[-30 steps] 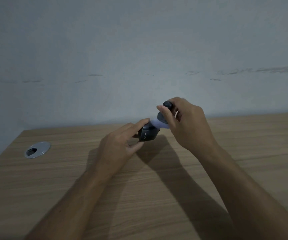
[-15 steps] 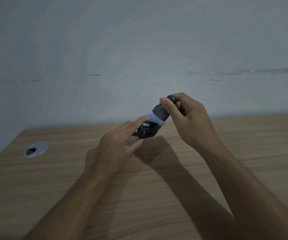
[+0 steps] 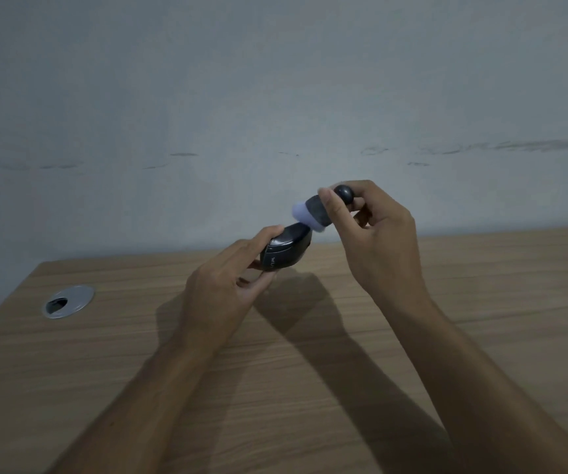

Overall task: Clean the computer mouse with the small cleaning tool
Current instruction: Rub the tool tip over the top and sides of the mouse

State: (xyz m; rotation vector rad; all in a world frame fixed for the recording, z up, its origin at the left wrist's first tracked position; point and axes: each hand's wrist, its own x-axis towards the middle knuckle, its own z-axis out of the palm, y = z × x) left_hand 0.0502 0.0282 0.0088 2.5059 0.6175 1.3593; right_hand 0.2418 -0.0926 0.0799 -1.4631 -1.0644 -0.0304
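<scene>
Near the middle of the frame a dark mouse (image 3: 287,252) is held above the desk (image 3: 310,388) by the left hand (image 3: 222,295), whose fingers (image 3: 265,236) are curled over its top while the thumb is pressed against its underside, so that the mouse is clamped between them and lifted clear of the wood. Pale lettering is seen on the end of the mouse turned toward the camera, too small to be read. Just up and to the right of it, a small brush (image 3: 316,212) is pinched by the right hand (image 3: 381,241): the thumb is laid across the dark grey collar, and the round black knob at the upper right end is gripped by the bent fingers. The pale lilac bristles are pointed down and to the left and are brought against the far upper edge of the mouse; whether they actually touch it cannot be told. Both bare forearms are stretched in from the lower edge of the frame, and their shadows are cast on the wood below the hands. At the left of the frame a round silver grommet (image 3: 68,301) is set into the desk, well apart from the hands. The upper half of the frame is filled by a pale scuffed wall (image 3: 275,80)
</scene>
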